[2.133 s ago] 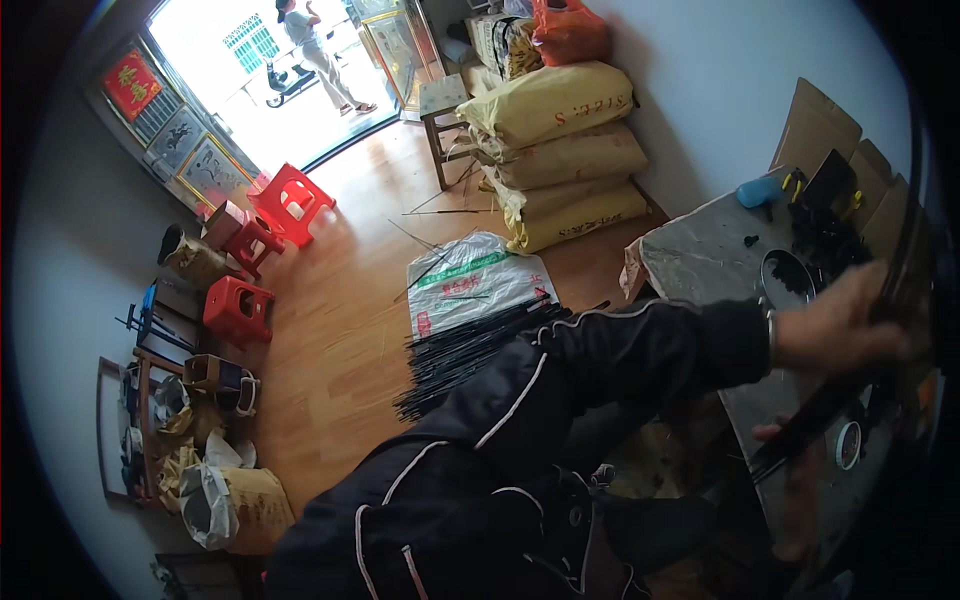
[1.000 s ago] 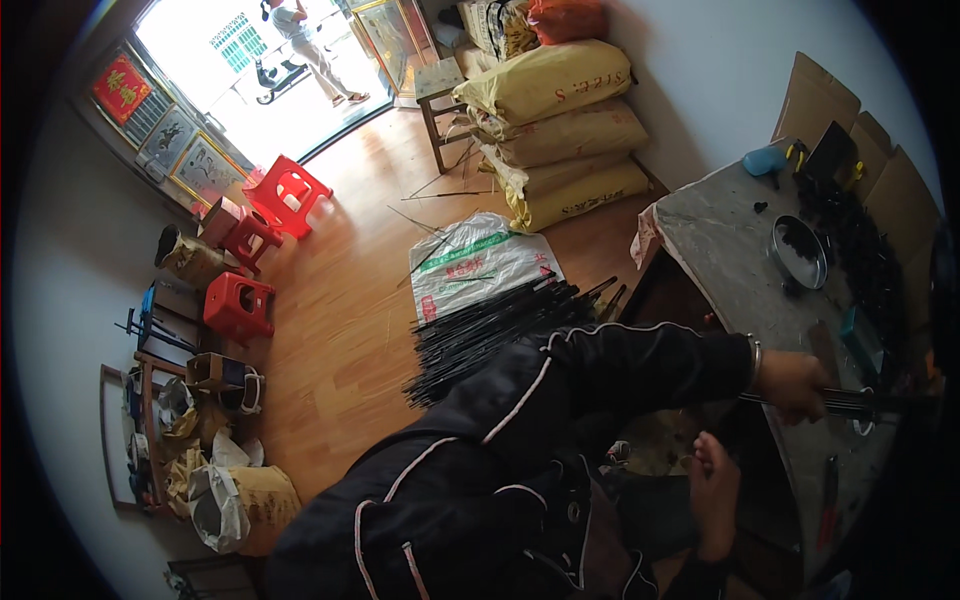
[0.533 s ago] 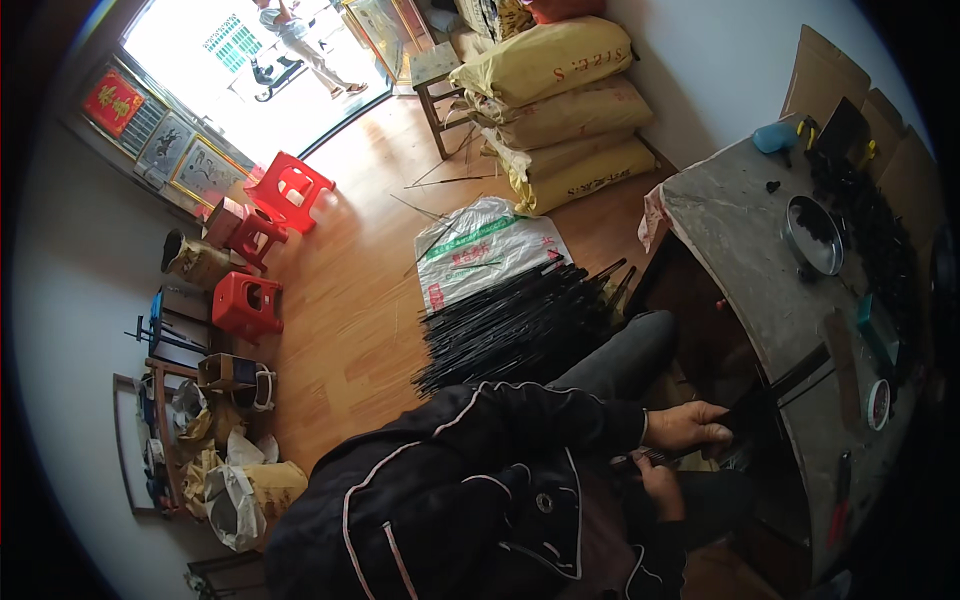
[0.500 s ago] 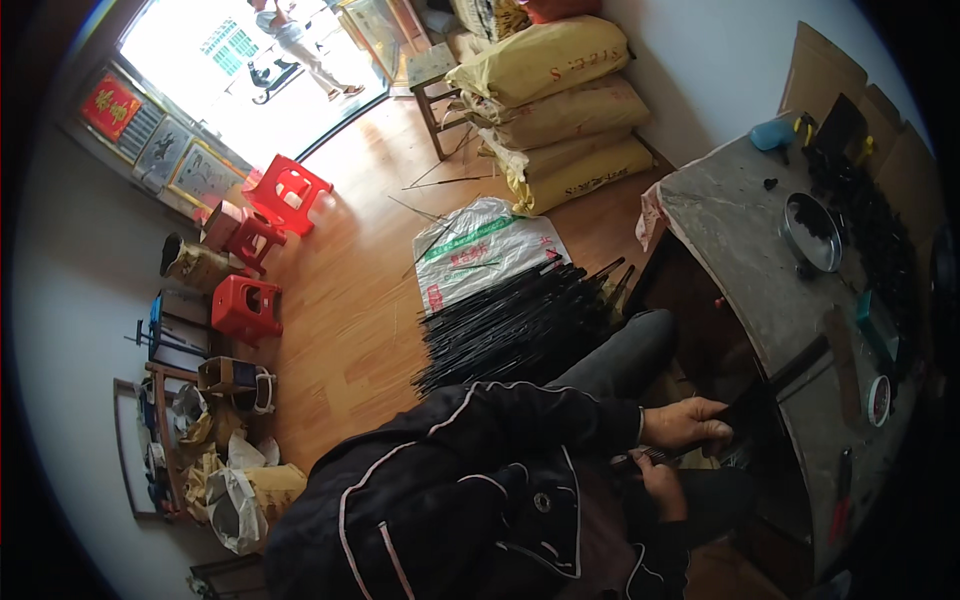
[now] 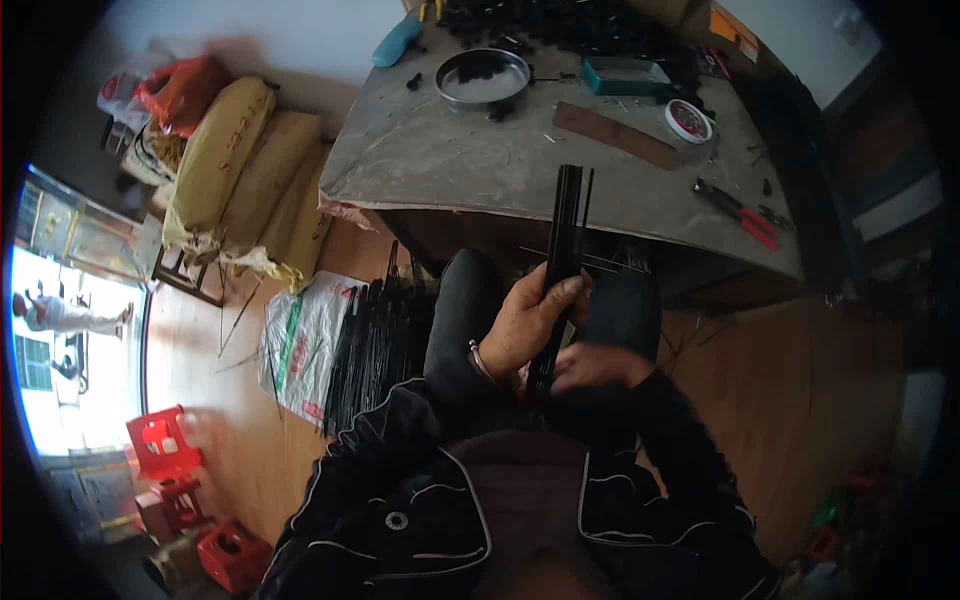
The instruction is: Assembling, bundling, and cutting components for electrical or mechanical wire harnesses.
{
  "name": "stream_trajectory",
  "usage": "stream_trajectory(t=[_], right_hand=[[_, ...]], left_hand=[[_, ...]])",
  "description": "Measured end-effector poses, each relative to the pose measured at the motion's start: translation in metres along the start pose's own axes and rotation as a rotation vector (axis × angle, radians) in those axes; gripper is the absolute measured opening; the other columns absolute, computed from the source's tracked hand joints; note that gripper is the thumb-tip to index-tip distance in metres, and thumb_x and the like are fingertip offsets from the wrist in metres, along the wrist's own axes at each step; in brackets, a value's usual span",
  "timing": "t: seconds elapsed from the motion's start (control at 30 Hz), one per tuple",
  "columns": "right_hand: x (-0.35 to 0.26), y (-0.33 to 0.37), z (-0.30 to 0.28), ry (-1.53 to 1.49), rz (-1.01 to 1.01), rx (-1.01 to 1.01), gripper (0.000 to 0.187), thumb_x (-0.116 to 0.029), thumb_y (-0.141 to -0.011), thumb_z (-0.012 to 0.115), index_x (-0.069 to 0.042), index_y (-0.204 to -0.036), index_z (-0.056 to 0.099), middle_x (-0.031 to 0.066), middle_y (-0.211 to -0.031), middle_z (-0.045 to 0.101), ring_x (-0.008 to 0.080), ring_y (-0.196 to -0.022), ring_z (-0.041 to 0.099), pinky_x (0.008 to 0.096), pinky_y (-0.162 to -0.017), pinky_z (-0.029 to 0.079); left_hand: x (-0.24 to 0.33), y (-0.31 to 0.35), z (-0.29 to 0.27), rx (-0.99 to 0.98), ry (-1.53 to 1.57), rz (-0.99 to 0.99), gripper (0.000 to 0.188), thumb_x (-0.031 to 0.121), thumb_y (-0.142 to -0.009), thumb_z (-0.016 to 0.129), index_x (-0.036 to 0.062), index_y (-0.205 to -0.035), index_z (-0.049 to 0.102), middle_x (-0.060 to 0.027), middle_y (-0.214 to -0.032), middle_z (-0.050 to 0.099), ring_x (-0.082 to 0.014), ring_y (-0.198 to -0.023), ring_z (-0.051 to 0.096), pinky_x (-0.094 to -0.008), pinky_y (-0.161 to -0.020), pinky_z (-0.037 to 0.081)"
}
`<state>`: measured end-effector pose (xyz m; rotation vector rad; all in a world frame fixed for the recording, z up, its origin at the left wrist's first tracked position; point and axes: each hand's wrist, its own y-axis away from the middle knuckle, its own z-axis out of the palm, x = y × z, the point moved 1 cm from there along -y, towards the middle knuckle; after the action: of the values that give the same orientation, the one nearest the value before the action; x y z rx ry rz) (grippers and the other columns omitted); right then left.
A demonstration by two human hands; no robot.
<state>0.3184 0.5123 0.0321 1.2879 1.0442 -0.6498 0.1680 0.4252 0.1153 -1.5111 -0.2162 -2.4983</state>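
Note:
My left hand [image 5: 522, 322] is closed around a bundle of thin black rods [image 5: 568, 205] that stands nearly upright between my knees. One thin rod splays slightly apart from the bundle at its top right. My right hand [image 5: 598, 367] is beside the lower end of the bundle, smeared by motion. Whether its fingers grip the rods cannot be made out. On the floor to the left, many more long black rods [image 5: 375, 350] lie in a pile partly over a white woven sack [image 5: 290, 335].
Ahead stands a grey-topped table [image 5: 420, 150]. It bears a round metal dish [image 5: 455, 98], a green tray [image 5: 600, 85], a brown flat bar [image 5: 615, 135], a round tin [image 5: 688, 122], red-handled pliers [image 5: 735, 213] and black parts [image 5: 580, 22]. Yellow sacks [image 5: 215, 165] and red stools [image 5: 232, 556] stand left.
My view has swung right to face the table. The black bundle, which pointed toward the table, now stands nearly upright in my left hand. My right hand has moved along its lower end.

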Motion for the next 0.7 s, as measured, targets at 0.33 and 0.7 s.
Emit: stream_trajectory(t=[0.33, 0.7], right_hand=[[-0.185, 0.081, -0.089, -0.112, -0.833, 0.683, 0.065, -0.049, -0.098, 0.043, 0.001, -0.138, 0.042, 0.0195, -0.131, 0.055, 0.0288, -0.121, 0.055, 0.0415, -0.102, 0.043], [-0.16, 0.095, -0.059, 0.161, -0.415, 1.046, 0.036, -0.021, -0.095, 0.056, -0.002, -0.125, 0.054, 0.0131, -0.111, 0.063, 0.0218, -0.094, 0.063, 0.0314, -0.087, 0.049]], left_hand=[[-0.01, -0.009, 0.028, -0.244, 0.157, -0.2, 0.062, 0.058, -0.099, 0.033, 0.002, -0.115, 0.056, -0.0049, -0.089, 0.057, -0.0138, -0.082, 0.055, -0.0295, -0.078, 0.046], [-0.006, 0.002, 0.012, 0.008, 0.167, -0.226, 0.031, 0.028, -0.101, 0.05, 0.003, -0.117, 0.058, -0.0045, -0.09, 0.062, -0.0163, -0.082, 0.064, -0.0275, -0.069, 0.052]])
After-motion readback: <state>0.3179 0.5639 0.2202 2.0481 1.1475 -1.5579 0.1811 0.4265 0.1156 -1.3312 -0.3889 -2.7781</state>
